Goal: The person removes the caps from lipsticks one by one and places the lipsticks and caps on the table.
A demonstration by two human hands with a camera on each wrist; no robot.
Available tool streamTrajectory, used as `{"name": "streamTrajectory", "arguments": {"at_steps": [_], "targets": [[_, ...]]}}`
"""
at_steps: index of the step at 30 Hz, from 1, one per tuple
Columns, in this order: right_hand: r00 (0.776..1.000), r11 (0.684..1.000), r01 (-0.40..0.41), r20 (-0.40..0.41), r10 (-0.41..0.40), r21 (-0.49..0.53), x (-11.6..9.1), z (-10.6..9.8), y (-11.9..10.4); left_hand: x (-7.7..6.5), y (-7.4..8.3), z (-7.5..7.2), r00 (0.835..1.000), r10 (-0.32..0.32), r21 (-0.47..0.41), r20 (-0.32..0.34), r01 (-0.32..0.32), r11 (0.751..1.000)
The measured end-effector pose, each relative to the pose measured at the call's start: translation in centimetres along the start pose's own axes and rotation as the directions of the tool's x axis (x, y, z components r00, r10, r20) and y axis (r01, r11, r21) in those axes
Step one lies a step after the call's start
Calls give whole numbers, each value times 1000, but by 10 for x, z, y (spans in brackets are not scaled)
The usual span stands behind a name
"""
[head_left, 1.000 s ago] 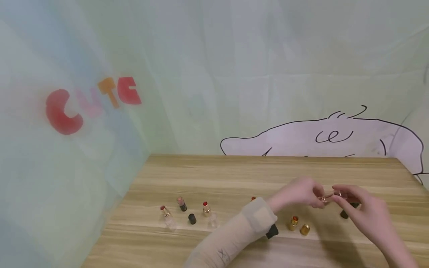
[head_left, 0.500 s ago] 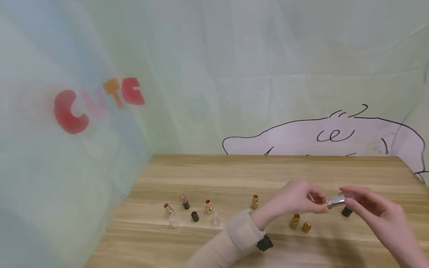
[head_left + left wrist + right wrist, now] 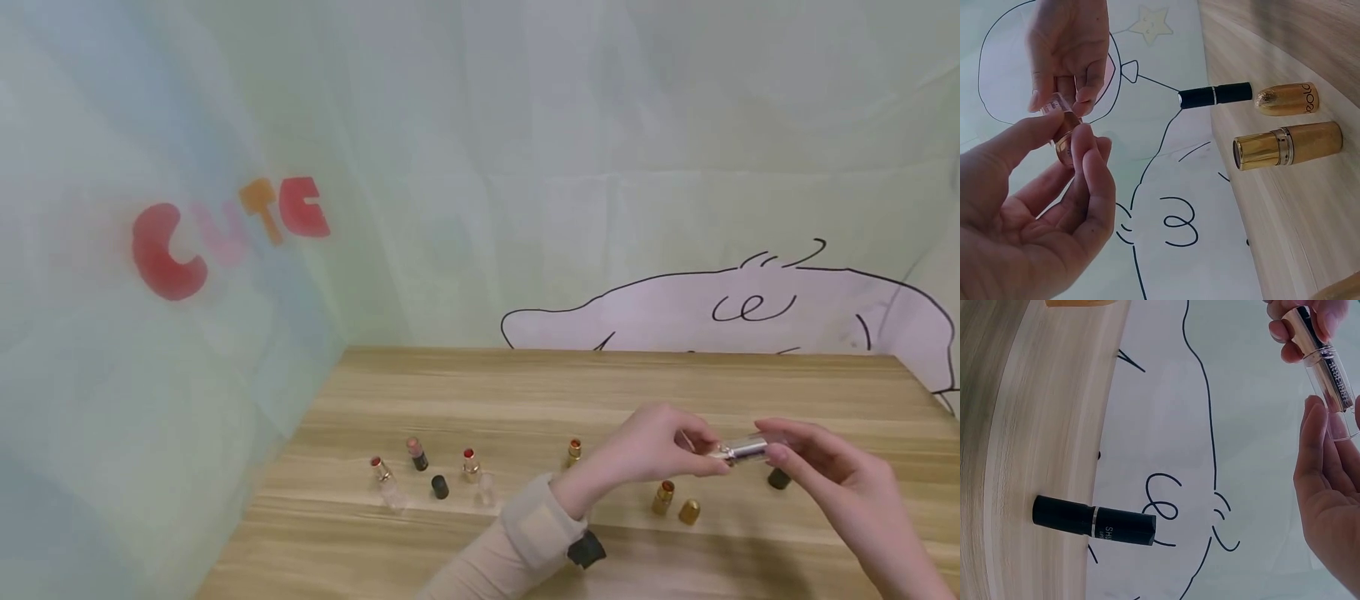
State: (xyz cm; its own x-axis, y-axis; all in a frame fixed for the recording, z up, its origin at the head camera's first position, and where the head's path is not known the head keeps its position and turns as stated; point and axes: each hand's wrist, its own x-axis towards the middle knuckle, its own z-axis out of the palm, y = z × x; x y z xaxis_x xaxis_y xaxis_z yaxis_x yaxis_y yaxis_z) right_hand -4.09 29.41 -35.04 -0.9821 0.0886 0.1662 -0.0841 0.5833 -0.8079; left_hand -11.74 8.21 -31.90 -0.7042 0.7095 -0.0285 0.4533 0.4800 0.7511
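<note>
Both hands hold one shiny gold lipstick (image 3: 1336,390) between them, above the right side of the table. My left hand (image 3: 660,446) pinches its metal base (image 3: 1300,328) between thumb and fingers. At the other end, my right hand (image 3: 836,471) grips the clear cap (image 3: 1339,428), which surrounds the tube's upper part. In the left wrist view the left hand (image 3: 1047,206) is nearer and the right hand (image 3: 1075,56) faces it. Standing below the right hand is a black lipstick (image 3: 1094,520) with a silver band, partly covered in the head view (image 3: 778,477).
An uncapped gold lipstick (image 3: 663,497) stands beside its gold cap (image 3: 690,511); another gold lipstick (image 3: 574,451) is behind the left forearm. Farther left are several uncapped lipsticks (image 3: 470,465), clear caps (image 3: 487,490) and a black cap (image 3: 440,487). A patterned cloth backs the wooden table (image 3: 525,392).
The held lipstick has turned and more of its shiny tube shows between the hands. My left forearm has shifted, uncovering the gold lipstick behind it.
</note>
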Motion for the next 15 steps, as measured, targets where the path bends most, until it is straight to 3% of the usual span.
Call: {"name": "streamTrajectory", "arguments": {"at_steps": [15], "targets": [[1000,1000,-22,19,22,10,-2,-2,-3,-4,-2,-4,1000,-5,-10,5,5,1000]]}}
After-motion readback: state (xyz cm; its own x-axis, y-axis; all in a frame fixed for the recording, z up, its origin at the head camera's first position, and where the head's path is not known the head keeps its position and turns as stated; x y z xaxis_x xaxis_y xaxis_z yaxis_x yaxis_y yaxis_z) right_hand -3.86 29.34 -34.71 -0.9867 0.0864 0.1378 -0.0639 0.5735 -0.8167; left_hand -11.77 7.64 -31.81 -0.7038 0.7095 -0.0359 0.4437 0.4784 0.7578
